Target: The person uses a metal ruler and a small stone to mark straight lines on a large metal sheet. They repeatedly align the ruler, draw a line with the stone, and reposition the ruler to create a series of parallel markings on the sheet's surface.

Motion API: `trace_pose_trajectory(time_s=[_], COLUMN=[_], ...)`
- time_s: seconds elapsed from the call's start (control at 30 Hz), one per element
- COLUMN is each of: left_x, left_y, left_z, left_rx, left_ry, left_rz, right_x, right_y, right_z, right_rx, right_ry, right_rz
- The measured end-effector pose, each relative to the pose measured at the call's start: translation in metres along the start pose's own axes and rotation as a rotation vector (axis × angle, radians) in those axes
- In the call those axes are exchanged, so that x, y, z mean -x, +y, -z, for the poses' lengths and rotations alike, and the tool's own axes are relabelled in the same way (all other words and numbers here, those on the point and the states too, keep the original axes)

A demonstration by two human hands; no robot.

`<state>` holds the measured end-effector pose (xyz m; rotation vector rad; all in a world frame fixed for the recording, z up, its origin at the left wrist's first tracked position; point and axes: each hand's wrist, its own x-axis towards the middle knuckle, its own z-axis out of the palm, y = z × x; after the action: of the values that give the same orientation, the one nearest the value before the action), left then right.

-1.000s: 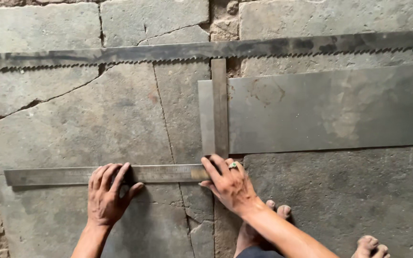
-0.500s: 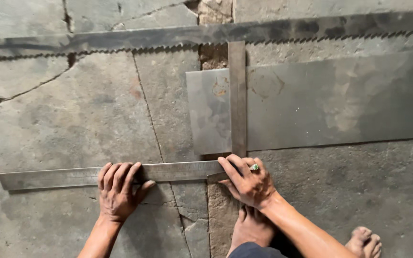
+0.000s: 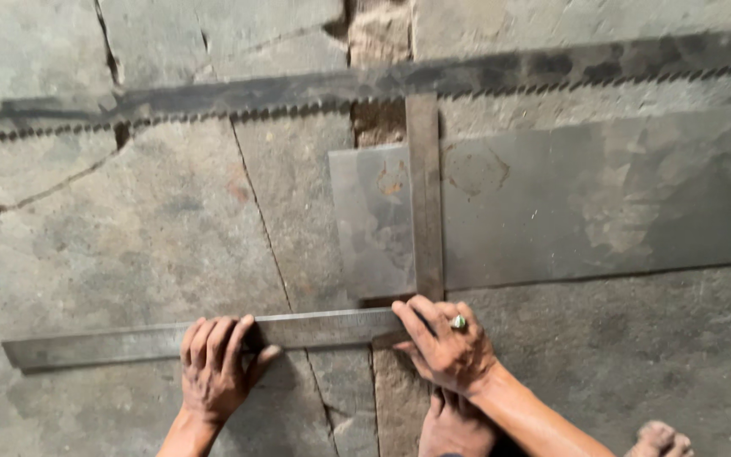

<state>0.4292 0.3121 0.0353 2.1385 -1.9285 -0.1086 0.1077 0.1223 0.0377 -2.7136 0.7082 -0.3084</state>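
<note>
A large steel framing square lies on the stone floor. Its long arm [image 3: 103, 340] runs left along the floor, and its shorter arm [image 3: 424, 195] runs up across a flat grey metal sheet [image 3: 602, 199]. My left hand [image 3: 216, 370] presses flat on the long arm, fingers together. My right hand [image 3: 443, 345], wearing a ring, grips the corner where the two arms meet. A long toothed saw blade [image 3: 315, 89] stretches across the floor beyond the sheet, touching the tip of the shorter arm.
The floor is cracked grey stone slabs [image 3: 129, 237] with rough joints. A bare foot [image 3: 454, 427] sits just below my right hand, and toes of another foot [image 3: 657, 438] show at the bottom right.
The view has shifted left and slightly down, so the square and sheet sit further right in the frame. Both hands stay on the square in the same spots.
</note>
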Motion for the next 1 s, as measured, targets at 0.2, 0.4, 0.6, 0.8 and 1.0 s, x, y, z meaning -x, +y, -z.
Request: trace_pose_trajectory(time_s=[0.2,0.4,0.6,0.8,1.0], left_x=[-0.003,0.000,-0.010,-0.084,-0.218], left_y=[0.000,0.000,0.001,0.041,0.136], left_z=[0.000,-0.002,0.005,0.033,0.028], left_rx=[-0.003,-0.015,0.010,0.135,0.293], left_ry=[-0.005,-0.028,0.020,0.062,-0.261], left_rz=[0.013,0.026,0.035,-0.116,-0.093], right_x=[-0.002,-0.001,-0.001,-0.021,-0.081], right_y=[0.001,0.000,0.003,0.013,0.044], right_z=[0.001,0.001,0.000,0.042,0.074], right_rx=[-0.008,-0.023,-0.068,-0.299,-0.623], right_ry=[0.036,0.027,0.000,0.375,0.226], right_rz=[-0.007,-0.016,-0.021,-0.175,-0.686])
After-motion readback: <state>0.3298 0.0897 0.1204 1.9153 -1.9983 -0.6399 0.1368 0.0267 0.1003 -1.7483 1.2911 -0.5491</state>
